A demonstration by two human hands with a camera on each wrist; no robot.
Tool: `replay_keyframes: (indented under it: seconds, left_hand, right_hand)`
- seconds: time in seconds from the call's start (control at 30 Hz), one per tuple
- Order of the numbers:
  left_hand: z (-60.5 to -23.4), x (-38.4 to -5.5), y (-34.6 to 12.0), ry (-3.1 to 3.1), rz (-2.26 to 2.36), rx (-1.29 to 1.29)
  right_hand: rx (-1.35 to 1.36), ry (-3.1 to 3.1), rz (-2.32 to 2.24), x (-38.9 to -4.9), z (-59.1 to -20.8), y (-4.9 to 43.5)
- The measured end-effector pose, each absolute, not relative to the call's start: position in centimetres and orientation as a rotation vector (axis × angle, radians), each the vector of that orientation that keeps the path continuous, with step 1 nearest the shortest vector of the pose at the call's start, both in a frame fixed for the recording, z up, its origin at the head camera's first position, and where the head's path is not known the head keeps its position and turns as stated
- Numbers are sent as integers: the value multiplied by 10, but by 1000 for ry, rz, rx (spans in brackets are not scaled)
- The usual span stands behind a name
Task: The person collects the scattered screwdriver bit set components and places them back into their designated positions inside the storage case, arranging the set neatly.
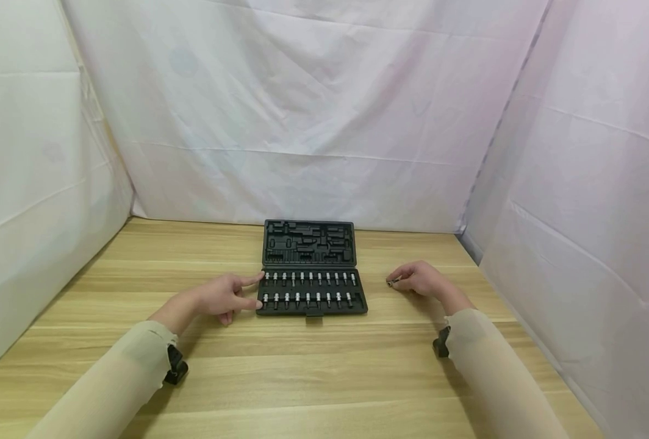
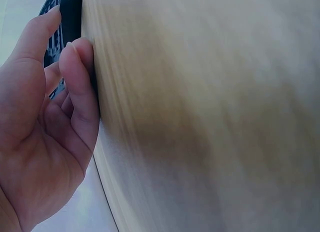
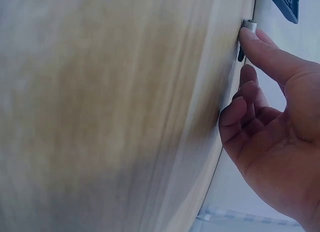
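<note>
An open black plastic case [image 1: 307, 287] lies on the table, its lid folded back. Two rows of silver bit sockets [image 1: 308, 299] sit in the lower half, and the right end of the front row shows a bare slot. My left hand [image 1: 220, 296] touches the case's left edge with thumb and forefinger spread and fairly straight; the other fingers bend under. To the right of the case, my right hand [image 1: 424, 279] pinches one bit socket [image 3: 251, 25] between thumb and fingers, low over the table. Its dark bit end is partly hidden by the thumb.
The wood-grain table [image 1: 313, 378] ends at white cloth [image 1: 313, 122] hanging behind and on both sides. The lid [image 1: 309, 264] stands behind the rows with moulded recesses. A small black wrist device [image 1: 175, 364] is strapped at each sleeve.
</note>
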State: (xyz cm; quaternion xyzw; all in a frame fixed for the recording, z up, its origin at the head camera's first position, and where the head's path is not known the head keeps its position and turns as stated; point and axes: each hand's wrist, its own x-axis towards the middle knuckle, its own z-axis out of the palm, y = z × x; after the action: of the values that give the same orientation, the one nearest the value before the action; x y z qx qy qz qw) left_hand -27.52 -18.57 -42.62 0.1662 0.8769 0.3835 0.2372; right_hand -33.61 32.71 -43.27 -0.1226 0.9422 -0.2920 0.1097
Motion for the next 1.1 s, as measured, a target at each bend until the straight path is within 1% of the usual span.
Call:
replay_keyframes:
  seconds: [0.17, 0.4, 0.7, 0.93, 1.1]
  left_hand:
    - [-426, -275, -186, 2397, 1058, 456]
    - [-424, -274, -184, 2389, 1064, 454]
    - [-423, -275, -185, 2388, 1050, 476]
    - [-424, -275, -186, 2383, 1056, 468]
    - [-424, -275, -185, 2387, 1058, 468]
  right_hand:
    - [-371, 2782, -870, -337, -433, 327]
    - [-338, 2706, -1032, -332, -431, 324]
    - [-470, 2526, -1249, -326, -429, 314]
    - [-488, 2493, -1276, -322, -427, 305]
    - [-474, 2372, -1394, -321, -429, 300]
